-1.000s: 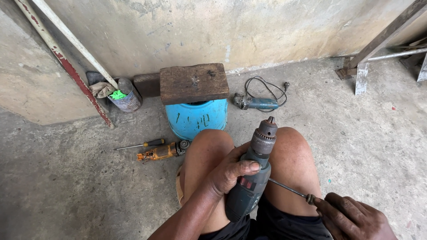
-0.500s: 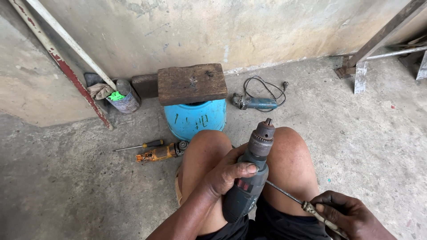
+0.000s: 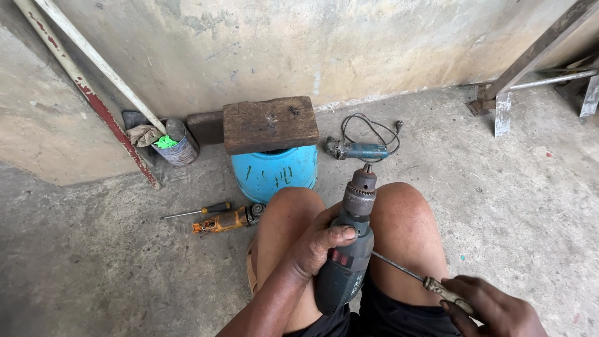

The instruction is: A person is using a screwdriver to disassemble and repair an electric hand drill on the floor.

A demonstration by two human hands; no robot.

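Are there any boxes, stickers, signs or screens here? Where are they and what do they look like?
No boxes, signs or screens.
Blue drum: against the wall under a dark wooden block, round, with dark painted marks on its side.
Drill: in the left hand, dark teal, small red patch on its side.
Tin can: left by the wall, grey, round, something bright green inside.

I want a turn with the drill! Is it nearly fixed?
Not yet. Nothing looks finished: the dark green electric drill is whole, gripped by the left hand between the knees. In hand: the right hand aims a thin pale-handled screwdriver at its side. Left: no screws or parts are out yet.
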